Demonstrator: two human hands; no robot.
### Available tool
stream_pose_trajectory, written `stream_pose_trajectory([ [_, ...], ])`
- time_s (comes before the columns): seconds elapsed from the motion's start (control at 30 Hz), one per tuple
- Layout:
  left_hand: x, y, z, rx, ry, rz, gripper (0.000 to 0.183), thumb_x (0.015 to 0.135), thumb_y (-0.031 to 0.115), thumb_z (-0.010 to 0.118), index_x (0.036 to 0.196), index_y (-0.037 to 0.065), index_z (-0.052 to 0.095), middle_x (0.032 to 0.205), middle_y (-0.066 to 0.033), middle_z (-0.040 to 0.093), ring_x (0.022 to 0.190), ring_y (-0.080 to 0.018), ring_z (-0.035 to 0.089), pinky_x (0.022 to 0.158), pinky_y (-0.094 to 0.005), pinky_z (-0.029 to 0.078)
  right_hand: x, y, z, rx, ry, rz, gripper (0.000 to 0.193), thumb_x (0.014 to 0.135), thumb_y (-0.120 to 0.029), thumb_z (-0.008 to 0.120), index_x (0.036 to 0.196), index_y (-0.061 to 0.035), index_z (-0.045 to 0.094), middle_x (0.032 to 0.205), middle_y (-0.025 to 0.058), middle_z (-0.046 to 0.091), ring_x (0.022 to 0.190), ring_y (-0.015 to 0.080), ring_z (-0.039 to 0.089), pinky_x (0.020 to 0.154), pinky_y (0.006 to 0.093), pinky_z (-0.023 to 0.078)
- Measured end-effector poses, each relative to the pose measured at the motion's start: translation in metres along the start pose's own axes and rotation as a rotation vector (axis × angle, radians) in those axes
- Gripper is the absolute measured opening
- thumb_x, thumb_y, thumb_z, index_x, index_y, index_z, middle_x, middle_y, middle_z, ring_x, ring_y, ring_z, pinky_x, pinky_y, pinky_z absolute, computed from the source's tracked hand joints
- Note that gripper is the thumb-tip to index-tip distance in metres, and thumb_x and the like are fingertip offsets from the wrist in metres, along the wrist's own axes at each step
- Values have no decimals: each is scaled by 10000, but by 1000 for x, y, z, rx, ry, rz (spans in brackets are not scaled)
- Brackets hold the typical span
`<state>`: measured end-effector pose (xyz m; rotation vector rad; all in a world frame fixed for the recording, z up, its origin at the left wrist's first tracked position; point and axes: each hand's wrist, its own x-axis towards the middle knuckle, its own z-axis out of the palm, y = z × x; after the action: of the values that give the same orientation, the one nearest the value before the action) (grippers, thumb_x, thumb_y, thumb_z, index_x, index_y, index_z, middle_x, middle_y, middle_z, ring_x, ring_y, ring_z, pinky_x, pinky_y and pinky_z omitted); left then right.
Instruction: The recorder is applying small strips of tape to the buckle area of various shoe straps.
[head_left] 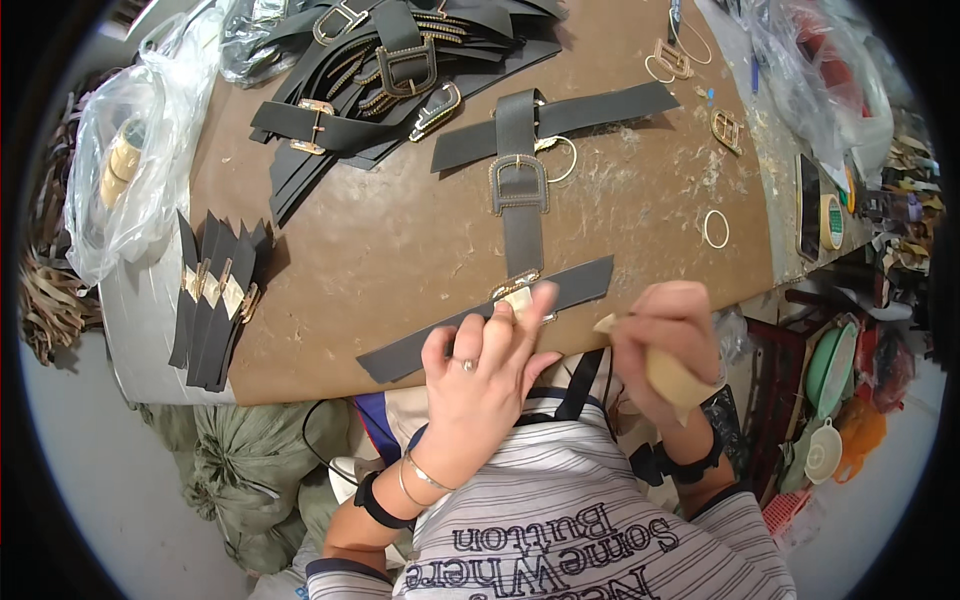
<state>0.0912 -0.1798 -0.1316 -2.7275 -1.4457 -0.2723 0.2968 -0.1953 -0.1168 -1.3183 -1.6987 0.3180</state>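
Observation:
My left hand point(483, 350) rests on a flat black strap point(420, 347) at the table's near edge. Its fingers are apart and press near a small piece of cream tape point(517, 300) beside a gold-toned buckle point(515, 281). A second black strap point(522, 235) runs away from that buckle to a larger studded D-shaped buckle point(518, 186), where another strap point(600, 115) lies crosswise. My right hand point(665, 335), just right of the strap and over the table edge, is closed around beige masking tape point(680, 383); a torn end pokes out by the fingertips.
Black straps with buckles are piled at the far left point(350, 75). A smaller bundle of taped straps point(212, 310) lies at the left edge. Loose buckles point(727, 130) and a pale ring point(716, 229) are on the right. A tape roll point(831, 222) and a phone-like black object point(808, 205) sit farther right.

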Motion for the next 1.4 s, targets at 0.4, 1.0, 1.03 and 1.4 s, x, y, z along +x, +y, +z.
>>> stream_pose_trajectory([
  [0.4, 13, -47, -34, -758, -43, -309, 272, 808, 132, 832, 942, 48, 611, 810, -95, 648, 749, -300, 619, 718, -385, 493, 2, -7, 9, 466, 240, 457, 174, 827, -134, 591, 902, 19, 627, 967, 102, 541, 900, 193, 509, 827, 312, 416],
  [1.0, 132, -98, -44, -111, 138, 356, 334, 847, 90, 639, 1163, 169, 712, 1332, -61, 582, 1281, -253, 530, 1070, -422, 397, 22, -32, 3, 405, -77, 523, 139, 860, 37, 662, 976, 34, 738, 943, 92, 668, 863, 160, 621, 773, 261, 476],
  [1.03, 145, -95, -33, -46, 129, 491, 347, 857, 107, 632, 1184, 194, 708, 1383, -53, 553, 1325, -238, 491, 1093, -420, 380, 24, -37, 2, 431, -129, 535, 137, 860, 28, 663, 973, 31, 740, 941, 91, 671, 864, 160, 622, 772, 260, 472],
  [1.4, 117, -49, -55, 2, 210, 537, 217, 812, 130, 639, 1026, 136, 606, 890, -1, 587, 916, -174, 614, 897, -371, 434, -14, -2, -50, 454, 174, 561, 164, 855, -34, 673, 978, 68, 714, 929, 108, 640, 888, 178, 586, 835, 298, 449],
])
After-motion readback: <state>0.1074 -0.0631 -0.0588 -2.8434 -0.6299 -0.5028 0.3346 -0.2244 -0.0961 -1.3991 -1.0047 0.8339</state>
